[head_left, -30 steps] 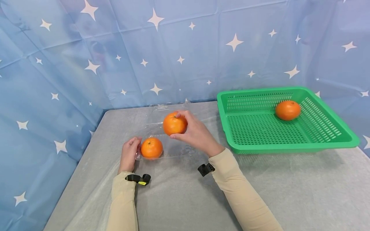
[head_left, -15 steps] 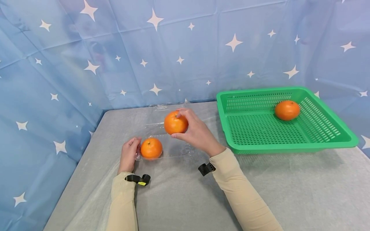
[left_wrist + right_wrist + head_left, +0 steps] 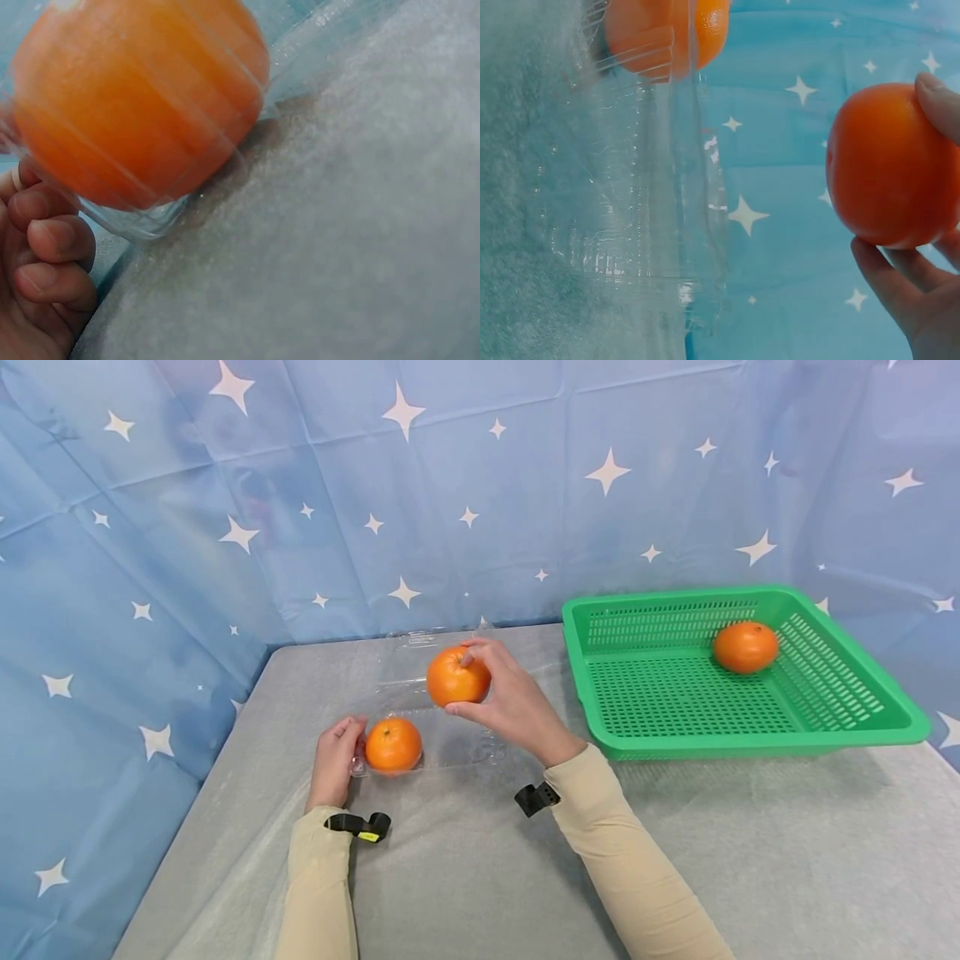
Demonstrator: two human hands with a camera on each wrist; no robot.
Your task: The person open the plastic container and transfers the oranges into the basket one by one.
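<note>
My right hand [image 3: 517, 697] holds an orange [image 3: 450, 678] between thumb and fingers, raised above a clear plastic clamshell box [image 3: 457, 742]. The right wrist view shows this held orange [image 3: 889, 165] beside the box, apart from it. A second orange [image 3: 393, 745] sits in the left end of the box. At that end my left hand [image 3: 335, 760] grips the box's edge, its fingers [image 3: 56, 238] curled against the clear wall in the left wrist view. The left thumb is mostly out of sight there. Behind the box's tray its transparent lid [image 3: 408, 656] lies folded back.
A green slotted basket [image 3: 705, 743] stands on the right of the grey-covered table [image 3: 480, 877], with one orange [image 3: 746, 647] in its far right part. Blue cloth with white stars [image 3: 525, 502] hangs behind and at the left.
The right hand and its orange have shifted very slightly right and up. The left hand, box and basket stay where they were.
</note>
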